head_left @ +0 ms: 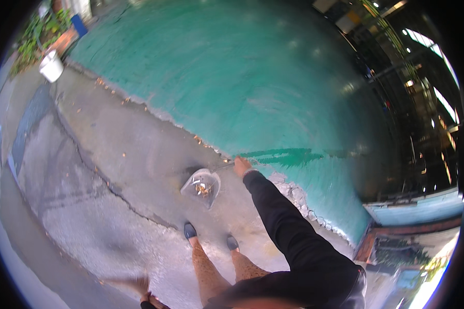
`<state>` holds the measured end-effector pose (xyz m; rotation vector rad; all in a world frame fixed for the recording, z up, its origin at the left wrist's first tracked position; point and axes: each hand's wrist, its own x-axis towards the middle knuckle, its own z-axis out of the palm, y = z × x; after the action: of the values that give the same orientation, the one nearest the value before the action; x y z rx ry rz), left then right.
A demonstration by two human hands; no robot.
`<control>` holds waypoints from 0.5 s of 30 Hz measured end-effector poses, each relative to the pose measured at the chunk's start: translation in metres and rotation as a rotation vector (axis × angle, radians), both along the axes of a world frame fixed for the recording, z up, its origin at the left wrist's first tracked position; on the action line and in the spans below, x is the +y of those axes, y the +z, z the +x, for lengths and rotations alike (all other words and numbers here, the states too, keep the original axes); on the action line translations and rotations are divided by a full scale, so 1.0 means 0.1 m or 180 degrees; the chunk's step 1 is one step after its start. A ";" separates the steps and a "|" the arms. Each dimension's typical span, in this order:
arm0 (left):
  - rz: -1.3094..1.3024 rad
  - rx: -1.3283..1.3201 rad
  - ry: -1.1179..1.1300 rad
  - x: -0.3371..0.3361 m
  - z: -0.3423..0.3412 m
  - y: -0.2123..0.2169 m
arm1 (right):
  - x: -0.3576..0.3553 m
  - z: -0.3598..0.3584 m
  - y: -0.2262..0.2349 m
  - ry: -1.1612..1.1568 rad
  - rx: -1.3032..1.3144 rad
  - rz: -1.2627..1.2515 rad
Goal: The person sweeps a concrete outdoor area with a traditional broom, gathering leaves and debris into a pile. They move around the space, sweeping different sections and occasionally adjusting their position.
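"What is sitting nearest us?"

"The left hand (149,297) is showing at the lower edge, meeting a brown, broom-like thing (134,282). Both are blurring, so I'm not able to tell how tightly the fingers are closing, if at all."

"And beyond it?"

"Two dark shoes (191,230) are standing on the grey concrete (154,226). Past them the right hand (242,166) is reaching out, fingers wrapping a thin handle (225,166). That handle is leading to a pale dustpan (213,181), which is lying ahead of the feet and holding brown and whitish scraps (203,190)."

"Why is it being held like that?"

"I'm guessing the long reach is leaving room before the shoes, and the raised walls are keeping the scraps in."

"Farther out?"

"A green floor (206,77) is spreading beyond a crumbling edge (294,194), and a white bucket (51,66) is standing by some plants (40,36)."

"What is escaping you?"

"The sleeve is cutting off the left forearm at the frame's border, shadow is swallowing the building's interior (412,129), and I'm not making out whether the dustpan is lying flat or tilting."
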<state>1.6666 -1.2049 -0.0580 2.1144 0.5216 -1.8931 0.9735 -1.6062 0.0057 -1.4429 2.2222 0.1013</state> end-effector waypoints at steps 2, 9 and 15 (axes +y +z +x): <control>0.0075 -0.0296 -0.0271 -0.31 0.11 -0.09 | 0.04 -0.08 -0.03 0.0361 0.0001 -0.0326; -0.1145 -0.0678 -0.1520 -0.96 0.16 -0.03 | 0.79 -0.53 -0.01 0.0688 0.0085 0.0012; -0.2130 -0.0863 -0.2334 -1.18 0.00 0.53 | 2.28 -1.24 0.33 0.0362 -0.0123 -0.0335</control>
<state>1.6669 -1.3224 -0.0053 2.1366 -0.9357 -1.6604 0.8494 -1.3778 0.0390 -1.6137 2.1424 -0.0060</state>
